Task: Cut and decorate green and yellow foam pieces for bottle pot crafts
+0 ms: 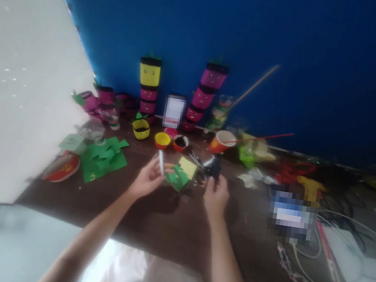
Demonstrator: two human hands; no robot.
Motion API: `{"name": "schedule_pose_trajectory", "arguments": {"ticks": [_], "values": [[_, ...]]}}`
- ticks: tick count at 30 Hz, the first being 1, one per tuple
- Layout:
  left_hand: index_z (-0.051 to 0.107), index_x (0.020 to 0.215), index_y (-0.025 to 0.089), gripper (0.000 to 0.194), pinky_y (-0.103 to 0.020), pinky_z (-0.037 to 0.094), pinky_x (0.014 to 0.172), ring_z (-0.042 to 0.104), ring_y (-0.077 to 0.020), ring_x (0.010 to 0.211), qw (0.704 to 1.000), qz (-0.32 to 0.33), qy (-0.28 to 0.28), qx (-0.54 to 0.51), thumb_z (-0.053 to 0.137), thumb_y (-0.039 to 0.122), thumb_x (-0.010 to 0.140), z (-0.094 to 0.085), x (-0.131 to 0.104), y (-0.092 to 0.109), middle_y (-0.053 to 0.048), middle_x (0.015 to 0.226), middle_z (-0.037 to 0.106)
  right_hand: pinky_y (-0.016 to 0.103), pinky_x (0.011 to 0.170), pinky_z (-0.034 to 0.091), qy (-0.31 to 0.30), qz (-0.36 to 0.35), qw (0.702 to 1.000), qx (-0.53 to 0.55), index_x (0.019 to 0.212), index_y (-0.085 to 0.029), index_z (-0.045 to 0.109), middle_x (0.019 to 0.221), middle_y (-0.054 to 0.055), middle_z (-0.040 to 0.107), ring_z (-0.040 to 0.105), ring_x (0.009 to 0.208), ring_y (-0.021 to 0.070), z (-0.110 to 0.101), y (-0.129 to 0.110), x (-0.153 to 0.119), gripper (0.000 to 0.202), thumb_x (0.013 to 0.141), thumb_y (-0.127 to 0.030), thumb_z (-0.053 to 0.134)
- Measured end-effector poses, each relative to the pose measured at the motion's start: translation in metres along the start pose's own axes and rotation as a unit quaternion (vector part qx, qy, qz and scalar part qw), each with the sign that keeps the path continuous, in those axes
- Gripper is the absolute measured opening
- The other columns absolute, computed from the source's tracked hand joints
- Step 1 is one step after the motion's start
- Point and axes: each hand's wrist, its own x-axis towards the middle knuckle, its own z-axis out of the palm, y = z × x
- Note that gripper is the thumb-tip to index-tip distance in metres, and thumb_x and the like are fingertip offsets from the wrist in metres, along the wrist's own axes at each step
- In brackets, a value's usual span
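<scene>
My left hand is closed on a slim white stick, which points up from the fingers. My right hand grips a small black object; blur hides its exact kind. Between the hands lie a green paper piece and a yellow paper pad. Thin, greyish metal-looking pieces are beside the black object, too smeared to name. Just beyond stand a small yellow cup and a small cup with dark contents.
Green cut paper and a red oval lid lie at left. Yellow and magenta decorated stacks lean by the blue wall. A paper cup, a blurred-out device and cables occupy the right.
</scene>
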Motion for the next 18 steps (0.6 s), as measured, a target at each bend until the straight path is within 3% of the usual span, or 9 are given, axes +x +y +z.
{"name": "schedule_pose_trajectory", "arguments": {"ticks": [3, 6, 9, 12, 15, 18], "values": [[0.031, 0.133, 0.019, 0.067, -0.032, 0.049, 0.080, 0.061, -0.0230, 0.102, 1.000, -0.012, 0.007, -0.002, 0.063, 0.036, 0.077, 0.0005, -0.0002, 0.0010, -0.018, 0.117, 0.058, 0.032, 0.061, 0.051, 0.000, 0.002, 1.000, 0.005, 0.109, -0.011, 0.052, 0.067, 0.007, 0.066, 0.063, 0.055, 0.0195, 0.0005, 0.0013, 0.0003, 0.041, 0.084, -0.042, 0.045], [0.044, 0.124, 0.016, 0.049, -0.032, 0.049, 0.079, 0.063, -0.0221, 0.095, 0.998, -0.042, 0.008, 0.040, 0.056, 0.038, 0.082, -0.0004, -0.0017, 0.0043, -0.016, 0.113, 0.061, 0.032, 0.060, 0.052, -0.002, 0.015, 1.000, 0.016, 0.109, -0.011, 0.052, 0.068, 0.007, 0.066, 0.064, 0.055, 0.0193, 0.0010, 0.0011, 0.0003, 0.042, 0.083, -0.044, 0.045], [0.057, 0.107, 0.013, 0.035, -0.028, 0.048, 0.072, 0.063, -0.0170, 0.077, 0.988, -0.047, 0.013, 0.147, 0.045, 0.040, 0.087, -0.0024, -0.0031, 0.0068, -0.008, 0.083, 0.068, 0.028, 0.049, 0.051, -0.022, 0.052, 0.996, 0.073, 0.115, -0.014, 0.046, 0.077, 0.007, 0.066, 0.060, 0.046, 0.0153, 0.0015, -0.0001, -0.0001, 0.045, 0.084, -0.047, 0.042], [0.059, 0.101, 0.013, 0.038, -0.023, 0.043, 0.061, 0.053, -0.0111, 0.058, 0.972, -0.022, 0.023, 0.231, 0.035, 0.041, 0.091, -0.0039, -0.0031, 0.0069, 0.000, 0.059, 0.056, 0.024, 0.037, 0.046, -0.063, 0.075, 0.986, 0.133, 0.119, -0.016, 0.042, 0.077, 0.004, 0.064, 0.053, 0.038, 0.0109, 0.0013, -0.0009, -0.0010, 0.047, 0.084, -0.047, 0.043], [0.058, 0.102, 0.014, 0.038, -0.022, 0.039, 0.057, 0.047, -0.0102, 0.056, 0.958, -0.016, 0.025, 0.286, 0.032, 0.040, 0.092, -0.0044, -0.0027, 0.0061, 0.001, 0.062, 0.051, 0.023, 0.041, 0.048, -0.128, 0.051, 0.973, 0.187, 0.122, -0.018, 0.042, 0.079, 0.002, 0.062, 0.055, 0.046, 0.0105, 0.0001, -0.0012, -0.0033, 0.050, 0.079, -0.040, 0.054], [0.056, 0.104, 0.015, 0.034, -0.024, 0.041, 0.063, 0.050, -0.0125, 0.064, 0.940, -0.002, 0.024, 0.341, 0.032, 0.037, 0.092, -0.0052, -0.0023, 0.0050, -0.002, 0.071, 0.055, 0.027, 0.054, 0.053, -0.180, 0.000, 0.964, 0.193, 0.125, -0.020, 0.043, 0.092, 0.005, 0.064, 0.059, 0.057, 0.0114, -0.0007, -0.0012, -0.0069, 0.049, 0.080, -0.035, 0.055]]}}
